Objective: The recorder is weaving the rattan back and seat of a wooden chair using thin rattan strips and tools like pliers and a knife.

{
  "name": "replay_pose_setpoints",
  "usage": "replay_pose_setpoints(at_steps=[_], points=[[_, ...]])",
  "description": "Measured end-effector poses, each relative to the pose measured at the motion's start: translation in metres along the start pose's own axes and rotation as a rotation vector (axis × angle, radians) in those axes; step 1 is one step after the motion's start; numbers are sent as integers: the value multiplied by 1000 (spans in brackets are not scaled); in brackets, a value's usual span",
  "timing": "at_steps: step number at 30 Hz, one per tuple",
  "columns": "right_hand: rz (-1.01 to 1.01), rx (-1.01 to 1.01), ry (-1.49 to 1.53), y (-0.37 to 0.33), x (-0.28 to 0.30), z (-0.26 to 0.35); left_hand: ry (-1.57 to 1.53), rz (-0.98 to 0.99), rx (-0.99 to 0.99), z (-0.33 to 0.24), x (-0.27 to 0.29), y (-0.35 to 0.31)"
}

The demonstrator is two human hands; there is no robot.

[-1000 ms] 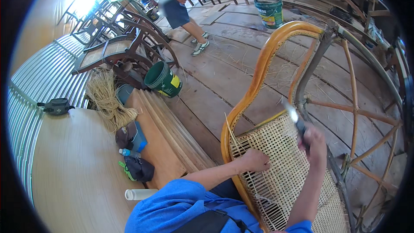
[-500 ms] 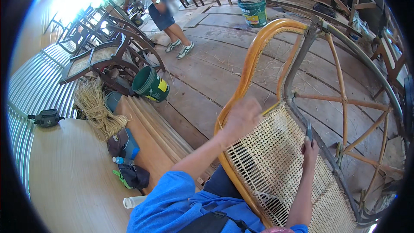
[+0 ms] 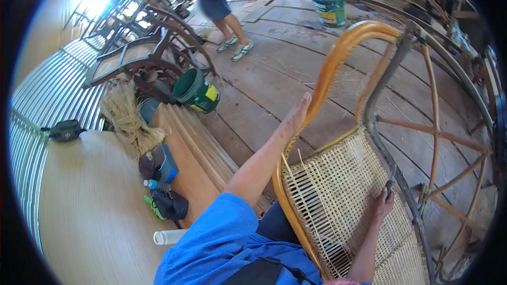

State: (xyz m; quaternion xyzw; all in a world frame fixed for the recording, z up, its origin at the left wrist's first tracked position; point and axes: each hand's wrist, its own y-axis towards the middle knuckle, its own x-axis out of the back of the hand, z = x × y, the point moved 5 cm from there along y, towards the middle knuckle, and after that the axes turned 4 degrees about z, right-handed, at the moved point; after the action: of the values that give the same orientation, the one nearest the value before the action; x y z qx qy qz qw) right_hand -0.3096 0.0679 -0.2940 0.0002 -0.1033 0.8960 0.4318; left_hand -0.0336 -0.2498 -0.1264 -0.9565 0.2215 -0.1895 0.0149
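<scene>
A chair frame of glossy orange-brown wood (image 3: 322, 89) leans across my lap, its woven cane panel (image 3: 338, 179) stretched between the rails. The weave is open near the left rail and denser toward the lower right. Beside the outer edge of that left rail is my left hand (image 3: 300, 113), seen edge-on, its fingers mostly hidden; contact with the rail is unclear. My right hand (image 3: 384, 204) rests on the cane near the dark right rail (image 3: 404, 179), closed around a slim dark-handled tool with a thin metal tip (image 3: 390, 182).
Left of me stands a pale wooden table (image 3: 90, 195) with caps, a bottle and a white tube (image 3: 168, 236). Bundled cane strands (image 3: 129, 121) lie beyond, near a green bucket (image 3: 196, 91). Another bucket (image 3: 328, 8), stacked chairs (image 3: 127, 60) and a bending person (image 3: 216, 8) are farther off.
My left hand has moved from over the cane's upper edge up to the outer side of the left rail. The right hand with the tool sits slightly lower. The whole view has shifted.
</scene>
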Motion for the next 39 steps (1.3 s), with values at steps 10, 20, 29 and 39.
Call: replay_pose_setpoints(at_steps=[10, 20, 29, 39], points=[[-28, 75, -8, 2, 8, -9, -423, 289, 312, -5, -17, 9], [-84, 135, -178, 6, 10, -10, -418, 281, 323, 7, -16, 14], [-29, 52, -110, 9, 13, -25, -463, 281, 303, 3, -20, 9], [-82, 99, -137, -5, 3, 7, -387, 222, 286, 1, -17, 8]])
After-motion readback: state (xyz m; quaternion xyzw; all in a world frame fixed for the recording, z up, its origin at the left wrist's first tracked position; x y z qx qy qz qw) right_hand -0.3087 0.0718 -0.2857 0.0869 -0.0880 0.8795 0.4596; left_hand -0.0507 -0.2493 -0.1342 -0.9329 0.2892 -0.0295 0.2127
